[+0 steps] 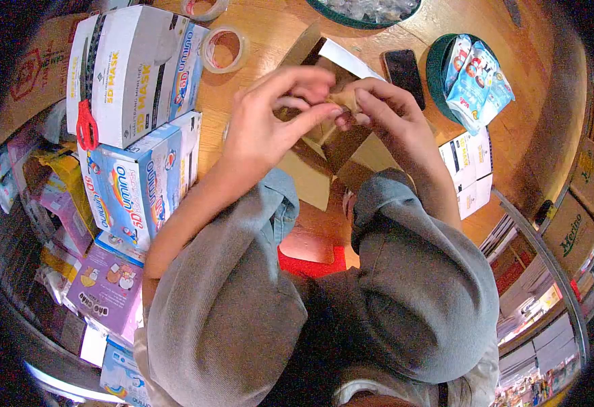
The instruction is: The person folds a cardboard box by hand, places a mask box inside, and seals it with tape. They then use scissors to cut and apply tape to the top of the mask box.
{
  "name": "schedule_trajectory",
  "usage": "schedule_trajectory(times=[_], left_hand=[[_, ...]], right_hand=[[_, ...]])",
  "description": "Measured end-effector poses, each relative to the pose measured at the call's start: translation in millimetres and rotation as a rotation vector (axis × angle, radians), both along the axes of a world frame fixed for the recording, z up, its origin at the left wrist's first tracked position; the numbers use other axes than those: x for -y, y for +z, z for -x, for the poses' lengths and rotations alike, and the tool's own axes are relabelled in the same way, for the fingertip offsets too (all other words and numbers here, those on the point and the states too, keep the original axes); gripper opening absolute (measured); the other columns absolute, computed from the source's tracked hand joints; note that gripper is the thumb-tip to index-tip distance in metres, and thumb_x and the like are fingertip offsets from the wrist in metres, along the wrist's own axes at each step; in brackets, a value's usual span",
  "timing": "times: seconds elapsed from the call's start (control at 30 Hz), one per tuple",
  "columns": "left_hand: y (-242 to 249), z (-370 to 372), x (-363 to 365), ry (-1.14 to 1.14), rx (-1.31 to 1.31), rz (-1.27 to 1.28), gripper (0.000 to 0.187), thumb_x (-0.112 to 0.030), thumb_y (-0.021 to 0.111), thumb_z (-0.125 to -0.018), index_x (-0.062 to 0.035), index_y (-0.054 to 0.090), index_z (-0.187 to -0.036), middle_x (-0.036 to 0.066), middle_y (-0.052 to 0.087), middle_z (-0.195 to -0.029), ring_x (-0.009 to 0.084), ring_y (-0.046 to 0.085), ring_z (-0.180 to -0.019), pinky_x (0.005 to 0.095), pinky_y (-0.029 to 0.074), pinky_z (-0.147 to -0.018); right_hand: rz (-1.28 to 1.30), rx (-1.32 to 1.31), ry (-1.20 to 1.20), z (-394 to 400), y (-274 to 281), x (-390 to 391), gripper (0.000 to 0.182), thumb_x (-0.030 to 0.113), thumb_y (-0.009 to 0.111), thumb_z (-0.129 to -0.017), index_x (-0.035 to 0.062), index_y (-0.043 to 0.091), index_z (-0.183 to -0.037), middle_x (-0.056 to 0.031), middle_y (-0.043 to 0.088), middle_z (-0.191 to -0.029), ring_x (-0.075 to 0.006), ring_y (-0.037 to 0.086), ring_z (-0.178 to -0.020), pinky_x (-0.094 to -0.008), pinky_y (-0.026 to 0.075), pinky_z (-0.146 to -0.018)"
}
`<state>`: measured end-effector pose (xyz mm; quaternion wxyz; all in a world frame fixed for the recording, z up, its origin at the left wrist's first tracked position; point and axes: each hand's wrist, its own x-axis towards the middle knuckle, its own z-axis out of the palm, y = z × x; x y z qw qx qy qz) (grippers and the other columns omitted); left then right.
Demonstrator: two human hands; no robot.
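While my two hands meet above the open brown cardboard box point(300, 178), my right hand point(393, 112) pinches a small, crumpled tan piece point(345, 102) between thumb and fingers. My left hand point(270, 112) has its fingers curled and its thumb tip at that piece (they blur a little, so I cannot tell whether they grip it too). The piece is over the box's opening, inside its side edges. Just beyond the box's right far corner lies a black phone point(403, 73) on the wooden surface point(256, 20); farther right, toward that surface's curved right edge, a round green basket point(435, 83) holds blue-and-white printed packets point(479, 85). Along the left side, red-handled scissors point(87, 127) rest against a white mask carton point(131, 74), with a clear tape roll point(240, 51) near its right edge.
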<state>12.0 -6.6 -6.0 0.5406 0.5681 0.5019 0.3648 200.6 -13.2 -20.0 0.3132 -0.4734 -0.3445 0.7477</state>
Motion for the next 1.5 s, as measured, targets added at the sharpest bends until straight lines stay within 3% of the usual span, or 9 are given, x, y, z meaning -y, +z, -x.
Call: schedule_trajectory(times=[0.27, 0.47, 0.57, 0.87, 1.03, 1.13, 1.23, 1.47, 1.5], left_hand=[[-1.8, 11.5, -3.0, -0.125, -0.191, -0.506, 0.017, -0.002, 0.07, -0.072, -0.0027, 0.068, -0.088, 0.008, 0.066, -0.083, 0.0172, 0.065, -0.074, 0.0259, 0.052, -0.063], [2.2, 11.8, 0.4, -0.165, -0.229, -0.43, 0.021, 0.004, 0.07, -0.069, -0.0011, 0.069, -0.09, 0.01, 0.067, -0.091, 0.0188, 0.065, -0.084, 0.0264, 0.051, -0.074], [2.6, 10.5, 0.1, -0.168, -0.199, -0.447, 0.023, 0.004, 0.07, -0.07, -0.0013, 0.069, -0.092, 0.011, 0.068, -0.091, 0.019, 0.066, -0.083, 0.026, 0.051, -0.073], [1.5, 3.7, 1.0, -0.178, -0.14, -0.399, 0.03, 0.0, 0.061, -0.082, -0.0021, 0.062, -0.112, 0.012, 0.068, -0.096, 0.0178, 0.066, -0.083, 0.0266, 0.052, -0.074], [2.1, 3.5, -2.4, -0.047, -0.105, -0.348, 0.03, 0.003, 0.055, -0.082, -0.0032, 0.062, -0.111, 0.012, 0.066, -0.092, 0.023, 0.065, -0.08, 0.0286, 0.051, -0.072], [5.8, 12.6, -9.3, -0.013, -0.139, -0.38, 0.027, 0.004, 0.053, -0.082, -0.0022, 0.063, -0.107, 0.012, 0.065, -0.092, 0.0223, 0.064, -0.084, 0.0292, 0.049, -0.076], [3.1, 17.8, -11.0, -0.04, -0.189, -0.441, 0.023, 0.006, 0.053, -0.08, -0.0021, 0.065, -0.099, 0.012, 0.063, -0.094, 0.0218, 0.062, -0.086, 0.0297, 0.048, -0.076], [4.9, 23.7, -13.5, -0.025, -0.259, -0.536, 0.024, 0.009, 0.052, -0.077, -0.0036, 0.066, -0.091, 0.01, 0.061, -0.093, 0.0208, 0.06, -0.083, 0.0287, 0.047, -0.073], [5.2, 25.7, -14.0, -0.005, -0.269, -0.544, 0.024, 0.009, 0.052, -0.077, -0.0037, 0.066, -0.09, 0.01, 0.06, -0.092, 0.0205, 0.059, -0.082, 0.0283, 0.047, -0.073]], right_hand=[[-0.167, 0.1, 0.069, 2.4, 10.2, -2.6, 0.023, 0.019, 0.068, -0.082, 0.0031, 0.061, -0.097, 0.0005, 0.061, -0.086, -0.0064, 0.055, -0.078, -0.0216, 0.045, -0.068], [-0.334, 0.366, 0.161, 2.2, 13.3, -0.2, 0.026, 0.012, 0.07, -0.078, 0.0019, 0.059, -0.1, -0.0019, 0.06, -0.096, -0.0081, 0.055, -0.087, -0.0204, 0.042, -0.076], [-0.589, 0.44, 0.06, 4.3, 6.7, 0.6, 0.025, 0.018, 0.074, -0.072, 0.005, 0.064, -0.092, -0.0033, 0.064, -0.086, -0.0105, 0.057, -0.077, -0.0239, 0.044, -0.067], [-0.477, 0.545, 0.051, -0.9, 12.8, -1.4, 0.019, 0.017, 0.071, -0.075, 0.0052, 0.066, -0.088, -0.0024, 0.064, -0.081, -0.0101, 0.058, -0.073, -0.0242, 0.045, -0.063], [-0.58, 0.602, -0.01, -39.2, -20.3, -31.7, 0.017, 0.018, 0.068, -0.078, 0.0056, 0.066, -0.089, -0.0011, 0.062, -0.074, -0.0076, 0.055, -0.066, -0.0226, 0.045, -0.063], [-0.724, 0.918, 0.024, -75.3, -46.0, -79.6, 0.026, 0.027, 0.064, -0.083, 0.0054, 0.066, -0.098, -0.0053, 0.066, -0.079, -0.0111, 0.059, -0.069, -0.028, 0.048, -0.065], [-0.72, 1.269, 0.133, -85.2, -78.2, -116.9, 0.018, 0.018, 0.065, -0.082, 0.0049, 0.066, -0.093, -0.0057, 0.065, -0.075, -0.0117, 0.062, -0.07, -0.025, 0.048, -0.068], [-0.936, 1.503, 0.413, -77.1, -131.2, -147.2, 0.017, 0.021, 0.059, -0.082, 0.0071, 0.066, -0.088, -0.0137, 0.066, -0.085, -0.0334, 0.063, -0.074, -0.0407, 0.05, -0.066], [-0.976, 1.555, 0.477, -76.9, -137.2, -148.5, 0.016, 0.021, 0.059, -0.082, 0.0079, 0.067, -0.089, -0.0133, 0.066, -0.085, -0.0315, 0.063, -0.073, -0.0394, 0.05, -0.065]])
